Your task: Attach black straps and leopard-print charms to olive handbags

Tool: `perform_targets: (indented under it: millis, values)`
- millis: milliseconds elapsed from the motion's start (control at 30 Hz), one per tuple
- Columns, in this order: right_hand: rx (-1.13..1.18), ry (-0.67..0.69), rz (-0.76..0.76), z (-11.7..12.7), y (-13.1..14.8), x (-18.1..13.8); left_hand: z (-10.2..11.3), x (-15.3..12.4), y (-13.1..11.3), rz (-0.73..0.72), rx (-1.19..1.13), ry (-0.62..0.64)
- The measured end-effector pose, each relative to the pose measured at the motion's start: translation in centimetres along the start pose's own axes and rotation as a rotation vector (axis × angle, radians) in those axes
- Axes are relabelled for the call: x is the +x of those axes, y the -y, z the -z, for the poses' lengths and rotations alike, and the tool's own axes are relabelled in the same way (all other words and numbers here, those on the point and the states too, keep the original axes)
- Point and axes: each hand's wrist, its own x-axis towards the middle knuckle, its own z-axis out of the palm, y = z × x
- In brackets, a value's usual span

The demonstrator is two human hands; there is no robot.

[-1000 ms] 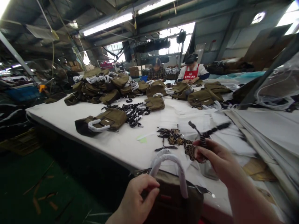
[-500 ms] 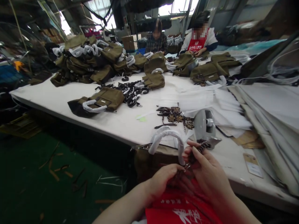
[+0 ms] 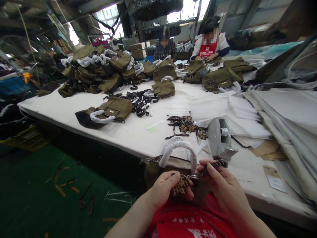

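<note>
Leopard-print charm [image 3: 180, 185], braided strap [image 3: 220, 162] partly covered by hands [image 3: 162, 187]; bag [image 3: 153, 171] partly obscured; card [image 3: 274, 178] print unreadable.

Windows [image 3: 189, 12] glare white — the floor [image 3: 27, 198] lies dim, frame edges smeared.

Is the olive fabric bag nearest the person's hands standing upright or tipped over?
Upright: the olive fabric bag has its top edge uppermost, and its curved white-wrapped handles arch above it.
</note>
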Motion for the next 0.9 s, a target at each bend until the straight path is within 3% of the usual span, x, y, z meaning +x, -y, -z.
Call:
perform_targets:
  millis: [167, 400, 567, 667, 800, 867, 900]
  values:
    - [0.023, 0.017, -0.086, 1.0, -1.0, -0.5, 0.4, -0.5, -1.2, -0.110, 0.304, -0.133]
    - [0.191, 0.029, -0.262, 0.3, -1.3, -1.4, 0.2, 0.0, -0.1, -0.014, -0.135, -0.033]
    - [-0.025, 0.283, -0.322, 1.8, -1.4, -2.5, 0.2, -0.3, -0.9, -0.063, -0.149, -0.044]
    - [-0.275, 0.327, -0.163, 2.7, -0.5, -2.9, 0.3, -0.5, -1.6, -0.054, -0.131, -0.030]
    - [-0.595, 0.193, 0.344, 2.1, 0.8, -2.2, 0.3, -0.7, -1.7, -0.015, -0.122, 0.039]
    - [-0.698, 0.276, 0.459, 1.1, 1.0, -1.7, 0.2, -0.7, -1.5, -0.011, -0.136, 0.057]
    - [-0.715, 0.370, 0.441, 0.6, 1.1, -1.5, 0.2, -0.8, -1.5, -0.009, -0.140, 0.070]
